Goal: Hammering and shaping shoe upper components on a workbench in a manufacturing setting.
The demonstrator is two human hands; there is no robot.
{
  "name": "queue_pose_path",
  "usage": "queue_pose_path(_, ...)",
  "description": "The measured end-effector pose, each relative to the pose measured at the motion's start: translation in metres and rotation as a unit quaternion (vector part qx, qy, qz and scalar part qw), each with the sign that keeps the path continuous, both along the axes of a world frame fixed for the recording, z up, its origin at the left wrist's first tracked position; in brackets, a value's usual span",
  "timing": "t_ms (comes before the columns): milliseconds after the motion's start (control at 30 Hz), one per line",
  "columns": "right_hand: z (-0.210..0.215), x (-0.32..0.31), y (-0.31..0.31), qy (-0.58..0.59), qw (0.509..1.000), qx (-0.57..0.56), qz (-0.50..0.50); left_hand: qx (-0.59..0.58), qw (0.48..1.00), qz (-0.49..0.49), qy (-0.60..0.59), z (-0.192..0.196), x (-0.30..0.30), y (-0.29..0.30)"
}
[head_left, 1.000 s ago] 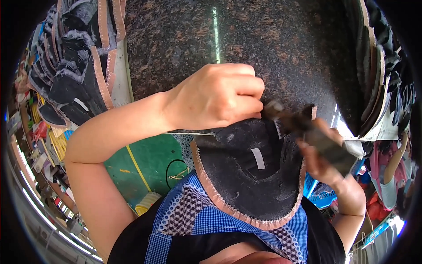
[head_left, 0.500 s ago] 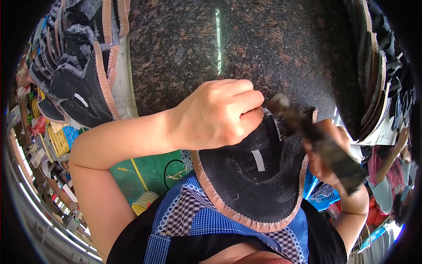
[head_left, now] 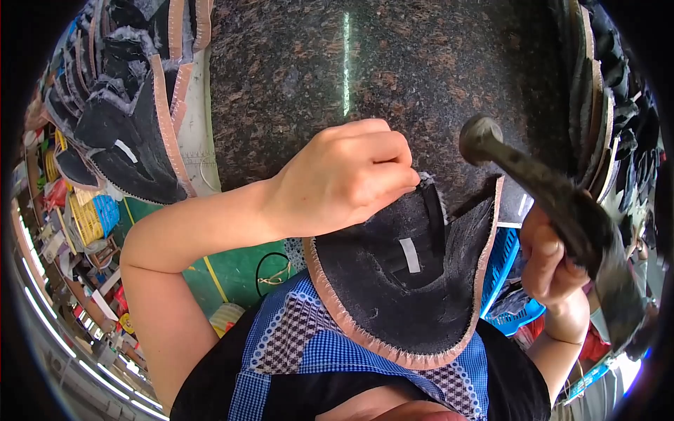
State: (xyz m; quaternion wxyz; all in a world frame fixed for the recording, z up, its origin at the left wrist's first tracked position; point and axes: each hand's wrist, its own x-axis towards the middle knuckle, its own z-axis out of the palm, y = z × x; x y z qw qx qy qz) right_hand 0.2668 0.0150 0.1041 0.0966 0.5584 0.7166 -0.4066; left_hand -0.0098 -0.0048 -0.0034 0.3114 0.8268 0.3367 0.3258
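A: Item one. Left hand [head_left: 344, 179], centre of frame, fingers curled tight, pinching the top edge of the black felt-like shoe upper with pink stitched border [head_left: 404, 281]. The upper hangs from the near edge of the dark speckled granite slab [head_left: 295, 77] down toward the blue-and-white checked apron [head_left: 309, 344] at 6 o'clock.

B: Item two?

A: Right hand [head_left: 551, 263], 3 o'clock, wrapped fully round the handle of the dark metal hammer with round face [head_left: 533, 182]. The head sits at about 2 o'clock from the pinch, lifted clear of the upper and not touching it.

B: Handling note for the strike?

A: In my judgement: keep the pinching fingertips behind the seam by the split at the upper's top edge, lay that edge flat on the slab, and land the round face square, lightly, so the fold flattens without creasing.

B: Surroundings?

A: Stacks of similar black uppers with pink edges [head_left: 133, 105] at 10 o'clock, more at 2 o'clock; blue plastic basket [head_left: 502, 270] at 4 o'clock, beneath the hammer hand.
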Motion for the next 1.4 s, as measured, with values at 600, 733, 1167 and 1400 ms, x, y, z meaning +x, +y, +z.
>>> queue_pose_path(600,-0.038,-0.01,-0.005,0.15,0.934,0.25,0.205,0.035,0.998,0.035,0.031,0.005,-0.002,-0.019)
queue_pose_path(733,-0.041,-0.014,-0.005,0.195,0.935,0.16,0.247,0.034,0.997,0.042,0.049,0.01,-0.011,-0.014)
queue_pose_path(1167,-0.041,-0.002,0.006,0.188,0.91,0.298,0.219,0.083,0.996,-0.026,0.015,-0.006,-0.005,0.0)
queue_pose_path(1400,-0.045,0.007,-0.011,0.154,0.935,0.246,0.205,-0.08,0.994,-0.081,0.0,0.004,-0.014,0.021)
